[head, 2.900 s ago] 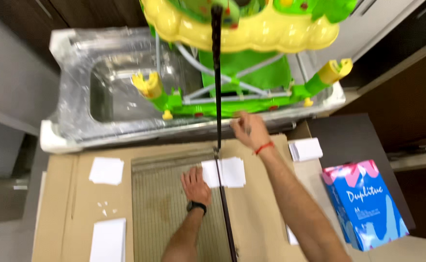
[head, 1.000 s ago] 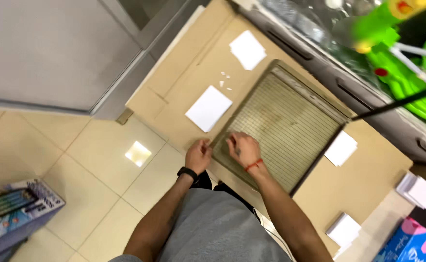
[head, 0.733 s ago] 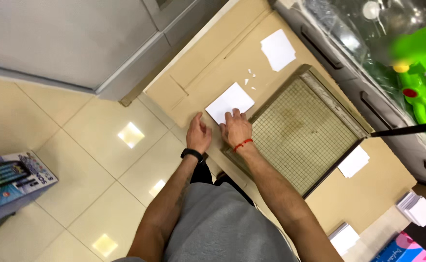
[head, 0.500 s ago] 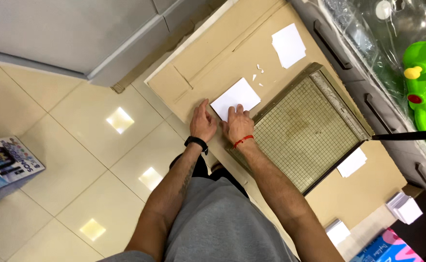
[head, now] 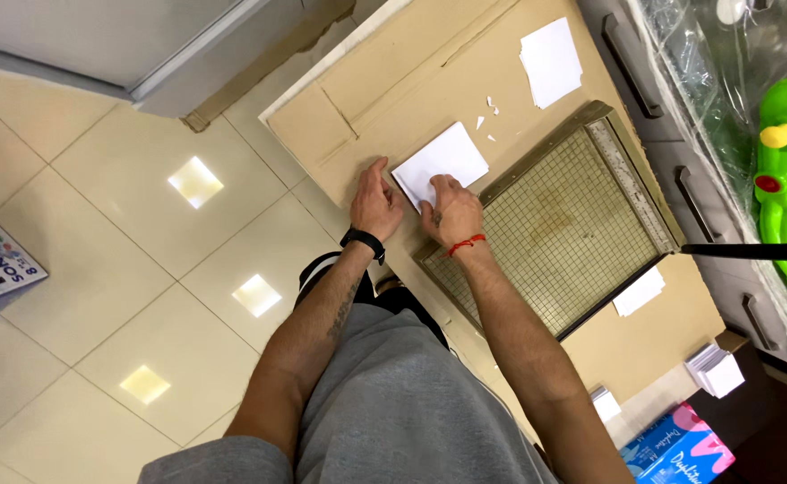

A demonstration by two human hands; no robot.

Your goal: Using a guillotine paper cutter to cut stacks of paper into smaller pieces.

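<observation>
One cardboard-covered table (head: 393, 81), glossy beige floor tiles (head: 98, 269)

Both hands, left hand (head: 376, 199) and right hand (head: 450, 211), now rest at the white rectangular paper stack (head: 441, 162) instead of the gridded cutting mat (head: 562, 233)

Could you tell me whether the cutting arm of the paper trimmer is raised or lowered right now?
Raised. The black arm juts out past the gridded trimmer bed rather than lying along its edge, leaving the bed uncovered.
</observation>
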